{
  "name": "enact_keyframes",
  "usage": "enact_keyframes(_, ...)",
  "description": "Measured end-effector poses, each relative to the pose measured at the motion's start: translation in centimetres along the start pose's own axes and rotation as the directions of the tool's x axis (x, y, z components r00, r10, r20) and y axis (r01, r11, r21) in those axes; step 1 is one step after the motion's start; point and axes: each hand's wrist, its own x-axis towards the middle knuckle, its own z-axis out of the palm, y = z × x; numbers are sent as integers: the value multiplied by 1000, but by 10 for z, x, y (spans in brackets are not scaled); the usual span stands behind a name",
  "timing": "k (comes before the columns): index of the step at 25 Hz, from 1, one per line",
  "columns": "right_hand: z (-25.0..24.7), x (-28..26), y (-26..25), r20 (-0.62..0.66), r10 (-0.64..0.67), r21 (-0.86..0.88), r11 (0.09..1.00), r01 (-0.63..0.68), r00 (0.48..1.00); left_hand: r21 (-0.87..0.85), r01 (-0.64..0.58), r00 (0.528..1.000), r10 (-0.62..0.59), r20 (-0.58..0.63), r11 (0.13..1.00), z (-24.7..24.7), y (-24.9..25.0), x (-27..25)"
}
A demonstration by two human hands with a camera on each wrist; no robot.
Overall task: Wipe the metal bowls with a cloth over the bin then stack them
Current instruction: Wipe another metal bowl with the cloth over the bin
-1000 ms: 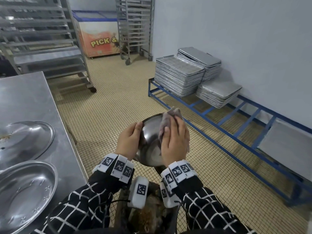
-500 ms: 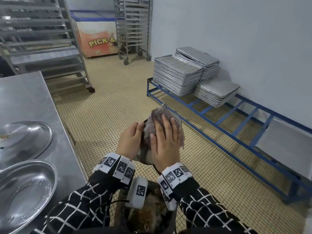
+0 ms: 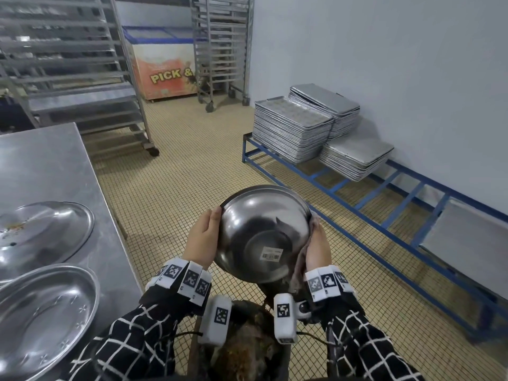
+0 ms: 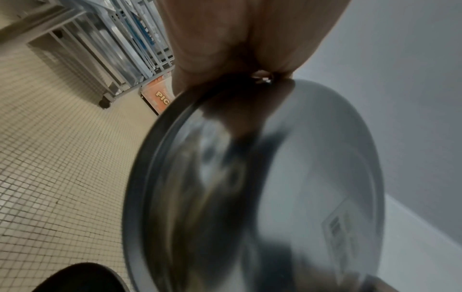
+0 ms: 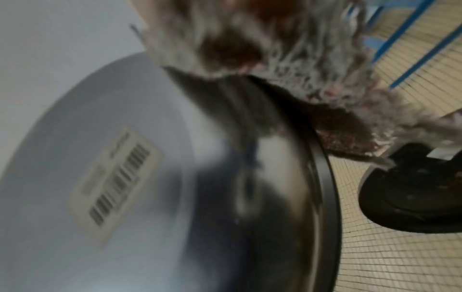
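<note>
- Metal bowl (image 3: 264,232) held up in the air between both hands, above the dark bin (image 3: 242,350) at the lower edge of the head view; underside turned toward the camera, mouth facing away.
- Barcode sticker (image 3: 270,253) stuck on the flat base of the bowl, readable as bars in the right wrist view, blurred in the left.
- Left hand (image 3: 202,240) clamped on the left rim, thumb lying along the outer wall, the other fingers curled over the edge and hidden behind the bowl; spread or pressed together cannot be told.
- Right hand (image 3: 317,251) on the right rim with the cloth (image 3: 301,266) trapped between palm and metal; fingers wrapped round the edge, out of sight, so their spacing cannot be told.
- Cloth grey and fuzzy with brown stains, bunched against the rim in the right wrist view (image 5: 287,65), one end hanging below the hand toward the bin.
- Two more metal bowls on the steel table (image 3: 49,166) at the left: one upside down (image 3: 41,235), speckled with crumbs, one right way up (image 3: 41,317) nearer the camera, just beside each other.
- Stacks of baking trays (image 3: 291,130) on a low blue frame (image 3: 384,193) along the wall to the right.
- Wheeled tray racks (image 3: 77,72) and a chest freezer (image 3: 162,70) with orange lettering farther back on the tiled floor (image 3: 178,174).
</note>
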Motion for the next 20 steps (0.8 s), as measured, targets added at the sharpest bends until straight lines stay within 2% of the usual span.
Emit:
enact_keyframes(2,0,-11,-16,-1,-178,-160,972,175,984,-1,-20,1000,20,-20,1000,-2,-3,2)
enact_keyframes(5,1,-11,-36,140,-298,-322,888,328,944,-4,-60,998,60,18,998,-5,-5,3)
enact_keyframes(7,7,-6,-43,297,-364,-547,693,470,883,19,-73,993,71,96,997,-2,-7,1)
enact_keyframes(9,14,-2,-43,449,-404,-664,446,600,797,60,-86,983,74,167,995,2,-5,-2)
enact_keyframes(10,20,-1,-42,494,-430,-684,346,643,756,78,-97,981,82,174,992,4,-4,-3)
enact_keyframes(11,24,-1,-39,510,-460,-684,295,667,727,91,-105,983,90,161,990,5,-2,-2)
enact_keyframes(13,30,-3,-32,455,-563,-657,310,687,690,93,-100,990,90,107,991,5,0,0)
enact_keyframes(15,34,-7,-22,325,-688,-626,358,693,649,74,-69,996,65,58,995,4,-2,3)
enact_keyframes(17,38,-18,-10,290,-755,-630,313,711,589,31,-31,999,31,24,999,6,-3,4)
enact_keyframes(20,46,-39,8,508,-725,-665,12,746,465,-16,-35,999,35,0,999,10,2,5)
